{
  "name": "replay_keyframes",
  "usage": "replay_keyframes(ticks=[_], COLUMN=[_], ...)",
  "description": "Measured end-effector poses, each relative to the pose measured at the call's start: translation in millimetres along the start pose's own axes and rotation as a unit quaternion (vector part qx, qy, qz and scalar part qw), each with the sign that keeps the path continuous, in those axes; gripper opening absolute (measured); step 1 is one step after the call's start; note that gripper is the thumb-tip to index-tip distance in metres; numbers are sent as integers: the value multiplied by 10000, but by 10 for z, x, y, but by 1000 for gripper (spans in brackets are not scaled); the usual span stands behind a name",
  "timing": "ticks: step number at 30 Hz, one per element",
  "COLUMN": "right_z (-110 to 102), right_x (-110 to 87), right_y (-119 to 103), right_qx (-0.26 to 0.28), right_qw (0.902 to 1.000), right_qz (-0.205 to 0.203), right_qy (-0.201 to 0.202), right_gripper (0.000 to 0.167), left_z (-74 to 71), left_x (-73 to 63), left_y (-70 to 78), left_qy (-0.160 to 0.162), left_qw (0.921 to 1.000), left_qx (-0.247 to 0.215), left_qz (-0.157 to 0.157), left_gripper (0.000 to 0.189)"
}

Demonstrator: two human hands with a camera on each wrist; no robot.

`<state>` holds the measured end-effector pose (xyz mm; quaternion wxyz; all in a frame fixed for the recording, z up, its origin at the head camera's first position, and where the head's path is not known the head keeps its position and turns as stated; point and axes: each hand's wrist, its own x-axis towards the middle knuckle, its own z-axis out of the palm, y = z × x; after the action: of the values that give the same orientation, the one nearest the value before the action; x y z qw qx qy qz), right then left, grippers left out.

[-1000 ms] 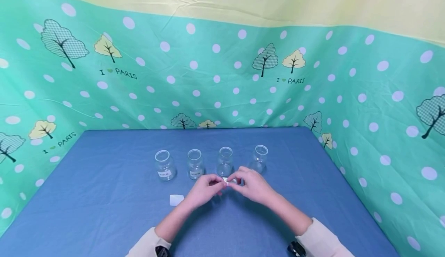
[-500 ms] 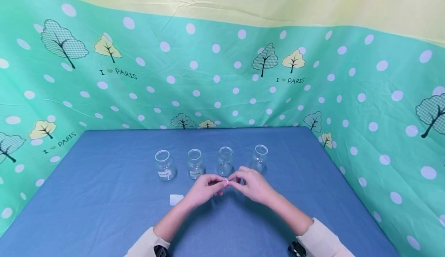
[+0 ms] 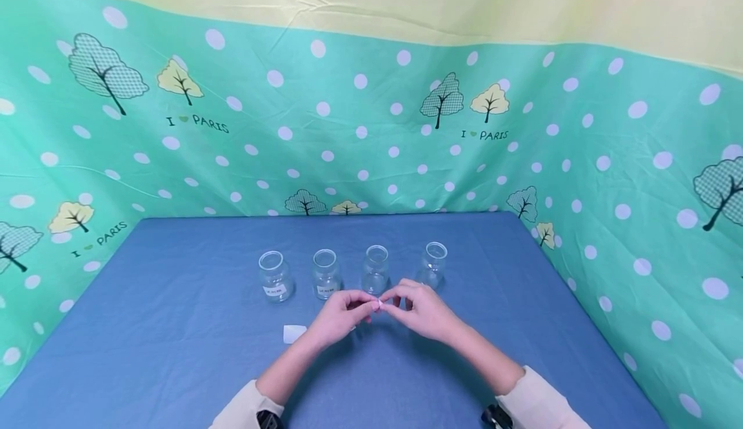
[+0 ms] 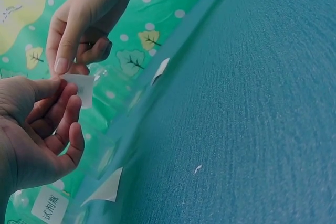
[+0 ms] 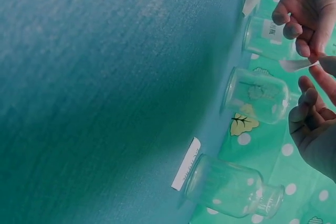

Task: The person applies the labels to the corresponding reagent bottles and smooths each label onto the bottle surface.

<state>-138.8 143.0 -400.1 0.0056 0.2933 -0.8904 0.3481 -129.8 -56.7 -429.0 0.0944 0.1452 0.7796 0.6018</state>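
Note:
Fingertips of my left hand (image 3: 342, 316) and right hand (image 3: 422, 309) meet in front of the third glass jar (image 3: 375, 274). Between them they pinch a small white sticker label (image 4: 80, 88), which sticks out past the fingertips in the left wrist view. Thumb and forefinger of each hand close on its edge. Printing shows faintly on it. In the right wrist view the label (image 5: 295, 66) is seen nearly edge-on. The two left jars (image 3: 276, 280) (image 3: 327, 277) carry printed labels low on their fronts. A fourth jar (image 3: 434, 266), at the right, stands behind my right hand.
A blank white paper piece (image 3: 294, 333) lies on the blue cloth (image 3: 191, 326) left of my left forearm. Another printed label (image 5: 187, 164) lies by the base of the rightmost jar. A tiny white scrap (image 4: 198, 169) is on the cloth. Patterned green curtain (image 3: 360, 132) hangs behind.
The white label between my fingertips has turned, so less of it shows on the right side in the head view. The hands have barely shifted; jars and loose paper have stayed put.

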Motion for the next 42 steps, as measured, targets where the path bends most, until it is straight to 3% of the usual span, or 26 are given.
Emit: replay_keyframes(ticks=[4, 11, 13, 19, 28, 37, 42], right_z=[20, 34, 37, 35, 59, 66, 37], right_x=[4, 11, 14, 19, 34, 35, 34], right_y=[13, 24, 28, 44, 39, 29, 14], right_qx=[13, 121, 153, 279, 218, 261, 417], right_qw=[10000, 9999, 9998, 9994, 9988, 9988, 9987], right_qz=[-11, -10, -16, -134, -293, -300, -98], right_qy=[87, 114, 112, 168, 319, 289, 278], right_gripper=[13, 13, 13, 14, 13, 14, 14], left_z=[13, -24, -31, -26, 60, 77, 82], left_x=[-2, -121, -134, -110, 7, 6, 13], left_y=[15, 337, 363, 316, 5, -8, -4], left_qy=[88, 172, 185, 197, 616, 718, 739], left_qw=[10000, 9998, 9998, 9998, 9980, 9969, 9969], left_qx=[-22, 68, 58, 54, 127, 237, 223], left_qz=[-12, 57, 81, 78, 76, 198, 144], left_gripper=[21, 17, 17, 17, 16, 15, 13])
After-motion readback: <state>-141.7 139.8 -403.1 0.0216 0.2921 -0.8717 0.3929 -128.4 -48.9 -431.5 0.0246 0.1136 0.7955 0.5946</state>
